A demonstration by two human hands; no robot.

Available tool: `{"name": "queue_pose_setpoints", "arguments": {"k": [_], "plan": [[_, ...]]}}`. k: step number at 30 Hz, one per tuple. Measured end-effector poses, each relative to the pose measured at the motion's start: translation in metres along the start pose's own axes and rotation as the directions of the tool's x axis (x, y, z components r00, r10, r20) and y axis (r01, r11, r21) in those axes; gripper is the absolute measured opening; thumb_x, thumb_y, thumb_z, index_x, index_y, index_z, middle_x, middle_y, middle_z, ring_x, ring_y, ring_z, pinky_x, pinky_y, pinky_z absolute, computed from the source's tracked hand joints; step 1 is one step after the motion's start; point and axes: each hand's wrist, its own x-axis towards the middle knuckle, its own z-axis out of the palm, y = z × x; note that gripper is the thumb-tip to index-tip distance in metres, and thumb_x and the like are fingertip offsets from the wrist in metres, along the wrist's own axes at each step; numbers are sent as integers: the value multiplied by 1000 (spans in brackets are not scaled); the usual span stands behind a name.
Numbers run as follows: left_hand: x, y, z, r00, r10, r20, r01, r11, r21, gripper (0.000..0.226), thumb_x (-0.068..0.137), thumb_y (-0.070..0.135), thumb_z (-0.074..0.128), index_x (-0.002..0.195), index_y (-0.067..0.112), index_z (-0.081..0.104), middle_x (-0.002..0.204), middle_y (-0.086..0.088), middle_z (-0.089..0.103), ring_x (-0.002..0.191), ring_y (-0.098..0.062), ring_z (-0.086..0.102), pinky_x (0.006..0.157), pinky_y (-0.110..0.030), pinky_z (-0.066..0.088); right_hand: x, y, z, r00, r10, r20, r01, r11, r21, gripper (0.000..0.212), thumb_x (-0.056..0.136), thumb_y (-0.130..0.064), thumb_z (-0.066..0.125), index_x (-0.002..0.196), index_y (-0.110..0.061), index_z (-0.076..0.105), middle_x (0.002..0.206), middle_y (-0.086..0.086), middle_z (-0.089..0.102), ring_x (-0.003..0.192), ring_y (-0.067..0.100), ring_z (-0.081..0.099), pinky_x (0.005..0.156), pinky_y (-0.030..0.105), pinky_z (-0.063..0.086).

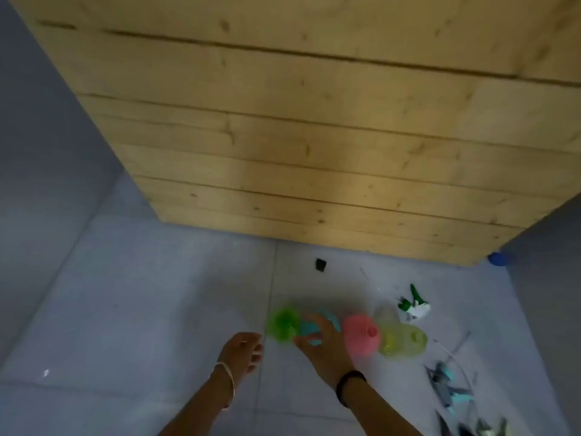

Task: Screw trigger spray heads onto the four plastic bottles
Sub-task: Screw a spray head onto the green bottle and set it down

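Several coloured plastic bottles stand in a row on the grey floor: a bright green bottle, a teal bottle, a pink bottle and a yellow-green bottle. My right hand reaches over the teal bottle with fingers spread around it; the blur hides whether it grips it. My left hand hovers just left of the green bottle, fingers loosely curled, holding nothing. A green and white trigger spray head lies behind the yellow-green bottle. More spray heads lie at the right.
A large pale wooden plank structure rises right behind the bottles. A small black object lies on the floor near its base. A blue object peeks out at its right corner. Thin clear tubes lie at the right.
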Motion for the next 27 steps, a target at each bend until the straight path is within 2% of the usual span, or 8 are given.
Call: {"name": "queue_pose_setpoints", "arguments": {"k": [3, 9, 14, 16, 18, 21, 25, 27], "plan": [[43, -11, 0, 992, 111, -57, -110, 994, 13, 6, 93, 16, 55, 86, 15, 56, 81, -5, 60, 66, -18, 57, 60, -27, 45, 26, 16, 18, 997, -71, 9, 70, 993, 96, 38, 81, -14, 70, 106, -34, 51, 95, -22, 53, 83, -5, 55, 64, 4, 45], [91, -17, 0, 964, 265, 18, -266, 962, 63, 4, 93, 25, 54, 88, 25, 55, 97, -3, 60, 72, -16, 61, 60, -25, 47, 65, 42, 46, 984, -176, -20, 175, 984, -14, 37, 81, -20, 70, 115, -25, 57, 107, -12, 58, 88, 4, 53, 82, 11, 46], [93, -6, 0, 936, 346, 55, -350, 933, 85, 19, 97, 32, 43, 112, 22, 46, 110, -3, 55, 88, -19, 57, 71, -29, 46, 66, 36, 45, 975, -204, -83, 203, 979, -26, 28, 79, -19, 72, 106, -23, 63, 100, -4, 62, 68, -2, 50, 62, 4, 43], [82, -1, -5, 884, 452, 117, -466, 873, 144, 21, 96, 28, 48, 116, 25, 45, 119, -1, 53, 105, -18, 54, 82, -26, 43, 57, 21, 35, 970, -199, -139, 204, 979, 26, 24, 76, -23, 75, 99, -24, 66, 94, 5, 68, 64, 6, 54, 63, 13, 49], [65, 7, -5, 804, 540, 249, -591, 773, 232, 45, 83, 26, 68, 121, 26, 44, 123, 3, 53, 111, -13, 55, 85, -19, 44, 47, 2, 15, 964, -210, -160, 233, 962, 142, 20, 75, -19, 77, 92, -20, 68, 92, 11, 71, 64, 14, 58, 68, 29, 55], [42, 28, 7, 696, 591, 409, -694, 700, 168, 95, 44, 27, 88, 128, 19, 43, 123, -5, 59, 109, -18, 63, 89, -33, 55, 32, -24, -26, 957, -251, -144, 285, 907, 310, 17, 75, -10, 76, 91, -9, 69, 89, 9, 70, 58, 13, 61, 60, 23, 54], [19, 72, 49, 520, 682, 515, -817, 572, 69, 79, 41, 23, 88, 114, 30, 57, 111, -2, 69, 103, -15, 67, 81, -29, 57, 13, -44, -88, 927, -336, -166, 369, 899, 238, 17, 76, -7, 74, 90, -14, 69, 88, 3, 70, 60, 10, 62, 62, 21, 54], [19, 89, 73, 443, 694, 568, -866, 496, 69, 82, 36, 36, 91, 112, 33, 59, 108, 1, 72, 101, -13, 68, 83, -30, 55, 10, -38, -125, 897, -353, -264, 399, 906, 144, 17, 78, -15, 73, 93, -22, 69, 94, -5, 72, 71, 9, 65, 71, 26, 54]]}}
